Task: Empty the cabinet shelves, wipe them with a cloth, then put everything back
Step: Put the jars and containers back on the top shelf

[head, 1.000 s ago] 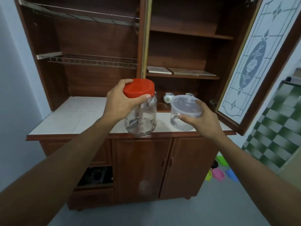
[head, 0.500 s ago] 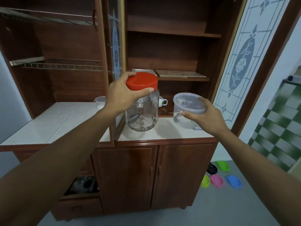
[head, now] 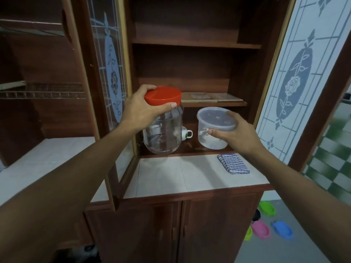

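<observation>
A clear plastic jar (head: pixel 162 133) is gripped at its red screw lid (head: pixel 163 95) by the left hand (head: pixel 140 111); a round translucent lidded tub (head: pixel 214 128) is held by the right hand's (head: pixel 235 133) curled fingers.

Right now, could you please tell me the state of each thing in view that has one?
Jar: lidded, left hand grips the lid.
Tub: lidded, right hand holds it.
Cloth: folded, on the counter.
Mug: upright, on the lowest shelf.
Left door: open.
Right door: open.

Left hand (head: pixel 140 111) grips red-lidded jar (head: pixel 163 126); right hand (head: pixel 235 132) holds lidded tub (head: pixel 214 128) at bottom shelf (head: pixel 190 149).
</observation>
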The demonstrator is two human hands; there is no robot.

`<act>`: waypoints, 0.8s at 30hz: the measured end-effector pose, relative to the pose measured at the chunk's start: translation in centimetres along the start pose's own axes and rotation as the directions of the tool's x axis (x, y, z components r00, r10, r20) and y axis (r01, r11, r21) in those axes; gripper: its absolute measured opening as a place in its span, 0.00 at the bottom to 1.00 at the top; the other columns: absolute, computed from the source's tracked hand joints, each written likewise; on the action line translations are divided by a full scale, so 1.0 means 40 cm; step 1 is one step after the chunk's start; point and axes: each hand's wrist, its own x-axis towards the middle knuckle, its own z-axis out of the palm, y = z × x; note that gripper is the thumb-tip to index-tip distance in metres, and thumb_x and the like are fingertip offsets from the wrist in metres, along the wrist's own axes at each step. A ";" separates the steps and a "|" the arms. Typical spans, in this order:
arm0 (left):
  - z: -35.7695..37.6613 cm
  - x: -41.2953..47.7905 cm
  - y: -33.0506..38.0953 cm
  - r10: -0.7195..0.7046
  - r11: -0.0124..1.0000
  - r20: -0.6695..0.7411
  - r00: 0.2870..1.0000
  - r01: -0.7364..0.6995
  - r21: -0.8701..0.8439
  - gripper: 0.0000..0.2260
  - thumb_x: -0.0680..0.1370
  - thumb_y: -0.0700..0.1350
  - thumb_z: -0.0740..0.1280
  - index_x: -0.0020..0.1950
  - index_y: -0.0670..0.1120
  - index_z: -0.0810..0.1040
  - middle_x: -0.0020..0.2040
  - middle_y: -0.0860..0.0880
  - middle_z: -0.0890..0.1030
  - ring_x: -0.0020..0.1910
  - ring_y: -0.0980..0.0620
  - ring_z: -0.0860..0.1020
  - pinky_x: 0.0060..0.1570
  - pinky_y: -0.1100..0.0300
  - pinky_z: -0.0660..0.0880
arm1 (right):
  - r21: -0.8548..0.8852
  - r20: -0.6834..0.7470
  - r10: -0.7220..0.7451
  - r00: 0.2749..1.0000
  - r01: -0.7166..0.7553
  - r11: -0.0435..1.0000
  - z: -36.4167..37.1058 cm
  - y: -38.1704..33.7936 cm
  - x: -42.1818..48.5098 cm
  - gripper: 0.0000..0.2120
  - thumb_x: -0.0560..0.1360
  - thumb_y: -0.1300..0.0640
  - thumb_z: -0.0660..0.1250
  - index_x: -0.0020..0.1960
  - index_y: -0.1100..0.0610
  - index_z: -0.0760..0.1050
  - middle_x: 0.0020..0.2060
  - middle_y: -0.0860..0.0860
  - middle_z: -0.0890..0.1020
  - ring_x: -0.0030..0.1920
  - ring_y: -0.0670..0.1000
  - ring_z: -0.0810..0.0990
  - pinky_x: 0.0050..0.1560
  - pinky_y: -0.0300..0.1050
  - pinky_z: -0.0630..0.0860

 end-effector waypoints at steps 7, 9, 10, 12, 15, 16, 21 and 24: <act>0.022 0.168 -0.020 -0.017 1.000 -0.050 0.999 0.017 0.015 0.38 0.63 0.66 0.75 0.69 0.55 0.68 0.59 0.56 0.71 0.57 0.55 0.71 0.52 0.60 0.73 | -0.035 -0.020 -0.050 0.999 0.049 0.998 -0.013 -0.031 0.186 0.40 0.66 0.39 0.76 0.72 0.52 0.67 0.55 0.43 0.74 0.53 0.41 0.70 0.40 0.26 0.65; 0.023 0.217 -0.020 -0.011 1.000 -0.080 0.997 0.013 0.023 0.37 0.63 0.65 0.75 0.69 0.55 0.69 0.59 0.56 0.71 0.56 0.55 0.71 0.51 0.61 0.72 | -0.037 -0.024 -0.086 0.996 0.085 0.996 -0.015 -0.039 0.243 0.40 0.66 0.40 0.76 0.72 0.54 0.67 0.59 0.46 0.76 0.56 0.44 0.73 0.47 0.29 0.68; 0.024 0.240 -0.020 -0.007 1.000 -0.095 0.995 0.010 0.030 0.37 0.64 0.65 0.75 0.69 0.55 0.69 0.60 0.55 0.72 0.56 0.55 0.71 0.51 0.61 0.72 | -0.034 -0.022 -0.095 0.995 0.095 0.995 -0.015 -0.041 0.272 0.42 0.66 0.39 0.76 0.73 0.54 0.66 0.62 0.47 0.76 0.59 0.46 0.74 0.52 0.34 0.70; 0.028 0.286 -0.013 0.007 0.999 -0.128 0.992 0.000 0.049 0.37 0.64 0.65 0.75 0.69 0.54 0.69 0.62 0.53 0.72 0.56 0.55 0.70 0.50 0.61 0.71 | -0.023 -0.013 -0.095 0.995 0.095 0.995 -0.017 -0.043 0.331 0.45 0.64 0.36 0.75 0.74 0.52 0.64 0.66 0.49 0.75 0.63 0.49 0.74 0.58 0.41 0.72; 0.032 0.357 0.000 0.023 0.997 -0.151 0.988 -0.011 0.080 0.37 0.64 0.65 0.74 0.69 0.54 0.68 0.65 0.52 0.72 0.56 0.55 0.69 0.49 0.60 0.70 | -0.030 -0.018 -0.111 0.994 0.110 0.993 -0.028 -0.054 0.412 0.46 0.63 0.34 0.75 0.74 0.52 0.64 0.66 0.49 0.74 0.64 0.50 0.74 0.61 0.45 0.74; 0.032 0.380 0.007 0.023 0.996 -0.159 0.987 -0.010 0.084 0.38 0.64 0.65 0.74 0.69 0.54 0.68 0.64 0.52 0.72 0.56 0.55 0.69 0.49 0.60 0.71 | -0.032 -0.016 -0.124 0.992 0.124 0.992 -0.034 -0.060 0.438 0.45 0.63 0.35 0.75 0.73 0.52 0.65 0.65 0.48 0.75 0.63 0.49 0.75 0.60 0.45 0.74; 0.012 0.501 0.047 0.014 0.999 -0.172 0.985 -0.006 0.044 0.38 0.63 0.66 0.74 0.68 0.53 0.69 0.58 0.54 0.69 0.54 0.53 0.72 0.41 0.64 0.72 | -0.003 0.000 -0.210 0.978 0.210 0.978 -0.079 -0.113 0.551 0.38 0.64 0.38 0.76 0.69 0.50 0.69 0.49 0.41 0.77 0.46 0.40 0.79 0.43 0.36 0.76; -0.018 0.568 0.094 0.026 0.999 -0.194 0.981 -0.020 0.032 0.39 0.63 0.66 0.74 0.69 0.52 0.69 0.60 0.51 0.72 0.56 0.51 0.74 0.49 0.56 0.76 | 0.015 -0.010 -0.239 0.971 0.239 0.971 -0.109 -0.153 0.625 0.37 0.63 0.37 0.76 0.67 0.50 0.70 0.48 0.42 0.80 0.45 0.43 0.82 0.46 0.43 0.81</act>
